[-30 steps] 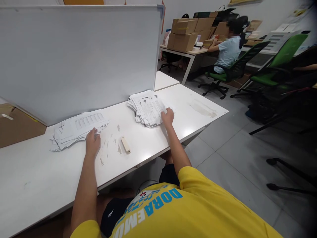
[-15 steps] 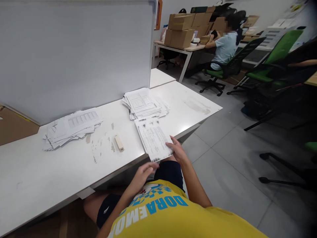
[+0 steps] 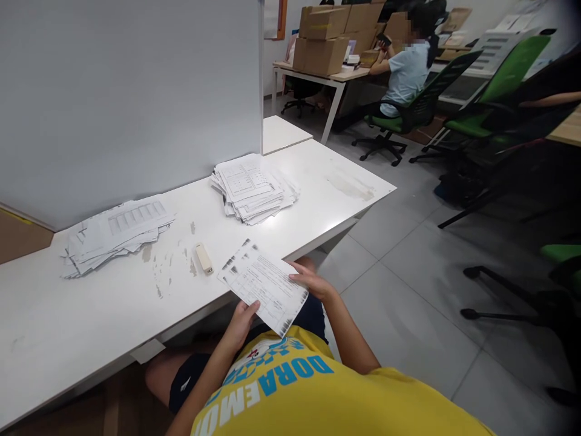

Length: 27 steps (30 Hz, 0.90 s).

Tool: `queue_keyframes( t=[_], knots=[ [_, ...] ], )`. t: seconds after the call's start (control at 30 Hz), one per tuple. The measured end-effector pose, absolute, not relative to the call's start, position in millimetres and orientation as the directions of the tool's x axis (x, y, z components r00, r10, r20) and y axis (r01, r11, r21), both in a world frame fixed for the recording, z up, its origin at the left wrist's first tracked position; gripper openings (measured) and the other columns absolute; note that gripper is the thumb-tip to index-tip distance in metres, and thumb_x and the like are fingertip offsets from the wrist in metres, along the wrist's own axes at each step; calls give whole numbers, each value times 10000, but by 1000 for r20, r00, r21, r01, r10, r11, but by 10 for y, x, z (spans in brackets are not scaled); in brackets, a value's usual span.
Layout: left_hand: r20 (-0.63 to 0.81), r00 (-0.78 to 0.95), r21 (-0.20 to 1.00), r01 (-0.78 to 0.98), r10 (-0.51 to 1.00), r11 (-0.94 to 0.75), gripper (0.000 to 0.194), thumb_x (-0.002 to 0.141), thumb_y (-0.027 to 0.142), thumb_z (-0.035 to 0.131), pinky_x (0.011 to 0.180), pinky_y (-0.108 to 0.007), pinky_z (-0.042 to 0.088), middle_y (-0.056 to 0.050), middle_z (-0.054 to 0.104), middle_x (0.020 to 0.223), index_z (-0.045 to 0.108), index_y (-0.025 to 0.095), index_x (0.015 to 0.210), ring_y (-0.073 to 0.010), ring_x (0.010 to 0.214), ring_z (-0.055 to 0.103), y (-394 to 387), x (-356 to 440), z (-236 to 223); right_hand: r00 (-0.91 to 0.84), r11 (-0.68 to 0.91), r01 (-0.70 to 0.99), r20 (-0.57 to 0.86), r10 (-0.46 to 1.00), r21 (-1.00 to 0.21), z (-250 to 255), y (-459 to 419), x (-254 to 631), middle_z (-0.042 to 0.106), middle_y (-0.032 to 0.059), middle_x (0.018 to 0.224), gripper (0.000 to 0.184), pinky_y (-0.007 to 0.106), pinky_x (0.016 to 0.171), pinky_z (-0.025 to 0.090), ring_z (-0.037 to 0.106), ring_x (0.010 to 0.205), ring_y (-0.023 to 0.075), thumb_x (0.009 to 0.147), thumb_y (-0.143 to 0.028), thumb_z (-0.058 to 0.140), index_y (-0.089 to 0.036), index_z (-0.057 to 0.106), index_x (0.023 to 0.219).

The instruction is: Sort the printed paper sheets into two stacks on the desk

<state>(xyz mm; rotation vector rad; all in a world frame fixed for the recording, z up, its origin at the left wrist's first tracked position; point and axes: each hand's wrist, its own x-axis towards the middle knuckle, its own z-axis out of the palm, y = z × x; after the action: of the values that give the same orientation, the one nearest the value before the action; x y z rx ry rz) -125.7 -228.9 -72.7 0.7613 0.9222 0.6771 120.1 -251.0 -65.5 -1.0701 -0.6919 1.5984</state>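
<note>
Both my hands hold one printed sheet of paper (image 3: 263, 284) over the front edge of the white table (image 3: 68, 327). My left hand (image 3: 242, 324) grips its near edge with the thumb on top. My right hand (image 3: 313, 283) pinches its right edge. A messy stack of printed papers (image 3: 252, 188) lies on the table to the right, by the divider's end. A second spread pile of papers (image 3: 115, 233) lies to the left. A small cream stapler (image 3: 204, 258) rests between the piles, just left of the held sheet.
A tall white divider panel (image 3: 127, 91) stands along the back of the table. A person in a light shirt (image 3: 403, 69) sits on a green chair at a far desk stacked with cardboard boxes (image 3: 327, 42). More green chairs (image 3: 503, 91) and chair legs stand on the grey tiled floor at right.
My right hand drew the top sheet off the right stack and brought it toward me. My left hand left the left pile and took hold of the sheet's near edge.
</note>
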Motion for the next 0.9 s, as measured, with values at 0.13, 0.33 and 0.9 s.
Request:
queue_keyframes(
  t=[0.13,0.33,0.9],
  knots=[
    [-301,353,943,-27,886,331,480,634,445,829,1061,-505,438,-141,746,1043,724,131,982,-349,1172,618,-2169,-1227,-638,-68,-231,-447,-225,972,-864,-561,-2501,1157,746,44,991,582,327,784,526,683,857,214,651,-365,837,-208,677,1188],
    [142,284,974,133,948,-186,473,696,470,770,1088,-518,412,-149,709,1137,700,154,1039,-331,1189,607,-1597,-1368,-485,54,97,-121,91,994,-988,-236,-2282,1205,743,28,885,270,367,861,514,667,894,235,775,-415,738,-206,769,944],
    [486,12,871,74,874,-486,526,720,557,754,813,-318,525,-58,618,899,525,176,1001,-183,856,636,-1054,-1459,-106,152,271,-170,247,957,-948,-468,-1520,629,690,74,1102,440,406,943,483,617,1069,272,807,-540,649,-220,673,1108]
  ],
)
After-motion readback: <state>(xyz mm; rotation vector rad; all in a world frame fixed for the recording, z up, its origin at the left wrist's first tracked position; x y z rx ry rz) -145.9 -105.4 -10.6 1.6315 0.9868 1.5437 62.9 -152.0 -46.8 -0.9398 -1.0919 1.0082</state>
